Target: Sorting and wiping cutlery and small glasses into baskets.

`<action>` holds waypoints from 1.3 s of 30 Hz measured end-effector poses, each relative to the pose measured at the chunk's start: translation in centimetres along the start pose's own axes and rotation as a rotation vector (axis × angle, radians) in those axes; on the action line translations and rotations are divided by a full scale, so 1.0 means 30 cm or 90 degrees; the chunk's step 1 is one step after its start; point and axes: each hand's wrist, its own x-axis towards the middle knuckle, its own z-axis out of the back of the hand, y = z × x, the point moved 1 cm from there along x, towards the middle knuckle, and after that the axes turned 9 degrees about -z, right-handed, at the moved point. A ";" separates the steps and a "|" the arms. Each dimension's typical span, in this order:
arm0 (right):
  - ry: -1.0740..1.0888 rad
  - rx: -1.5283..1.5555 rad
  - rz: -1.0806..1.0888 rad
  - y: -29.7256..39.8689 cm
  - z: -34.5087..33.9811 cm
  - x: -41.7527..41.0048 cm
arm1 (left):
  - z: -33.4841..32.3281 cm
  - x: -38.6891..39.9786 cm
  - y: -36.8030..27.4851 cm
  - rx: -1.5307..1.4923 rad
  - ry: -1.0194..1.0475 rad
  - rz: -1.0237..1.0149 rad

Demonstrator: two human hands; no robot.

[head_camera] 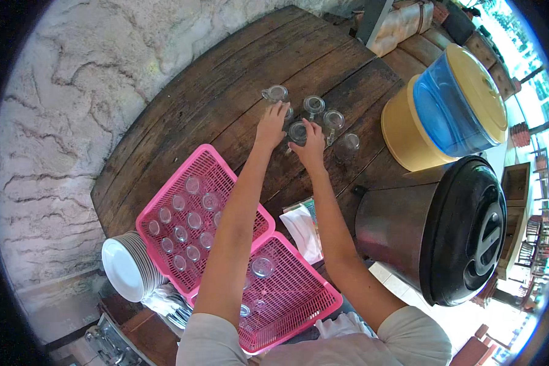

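Both arms reach out over a dark wooden table [201, 96]. My left hand [271, 126] is at an upturned clear glass, mostly hidden behind its fingers, and a glass mug [277, 93] stands just beyond. My right hand [312, 145] has its fingers around the side of another upturned glass mug [298, 131]. Several more stand to the right, among them one glass mug [314, 104] and another [334, 119]. Nearer me, a pink plastic basket [206, 151] holds rows of small glasses, and a second pink basket [334, 302] holds a few.
A stack of white plates [123, 270] and bundled cutlery [169, 304] lie at lower left. White napkins [302, 233] lie beside the baskets. On the right stand a yellow and blue drink dispenser [457, 110] and a large container with a black lid [466, 228]. A rough stone wall [73, 114] borders the table.
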 end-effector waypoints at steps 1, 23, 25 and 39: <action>0.001 -0.006 -0.008 -0.018 0.007 0.005 | 0.008 0.018 -0.017 -0.008 0.019 0.019; 0.295 0.263 0.160 0.305 0.501 -0.727 | 0.850 -0.973 -0.669 -0.121 -0.490 0.345; 0.355 0.233 0.162 0.280 0.525 -0.840 | 0.780 -1.117 -0.764 -0.181 -0.432 0.424; 0.470 0.090 0.246 -0.055 0.245 -1.071 | 0.183 -1.348 -0.891 -0.164 -0.268 0.556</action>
